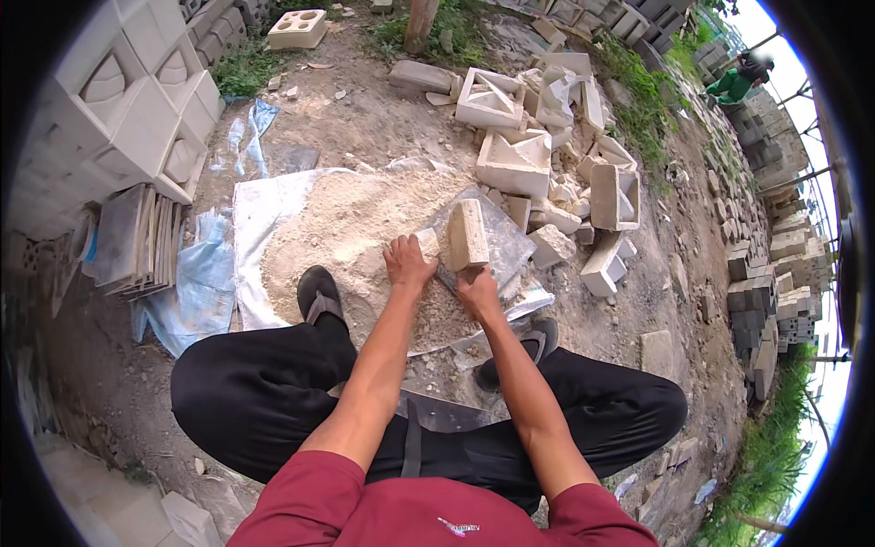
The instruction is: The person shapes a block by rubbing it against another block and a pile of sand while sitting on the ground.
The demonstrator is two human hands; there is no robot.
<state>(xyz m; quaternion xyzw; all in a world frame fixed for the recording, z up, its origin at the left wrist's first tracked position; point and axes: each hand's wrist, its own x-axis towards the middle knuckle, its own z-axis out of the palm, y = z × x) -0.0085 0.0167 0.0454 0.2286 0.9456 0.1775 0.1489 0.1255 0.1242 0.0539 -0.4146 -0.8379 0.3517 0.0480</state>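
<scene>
On the sand heap, two hands (right gripping one block; left spread flat)

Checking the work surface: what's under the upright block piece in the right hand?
The block piece stands on a grey flat slab, gripped low by the right hand. The slab lies on pale powder spread over a white sheet. The ground beneath is covered.

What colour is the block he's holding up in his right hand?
Pale cream-beige, like the sand; the block in the right hand shows best in the head view.
</scene>
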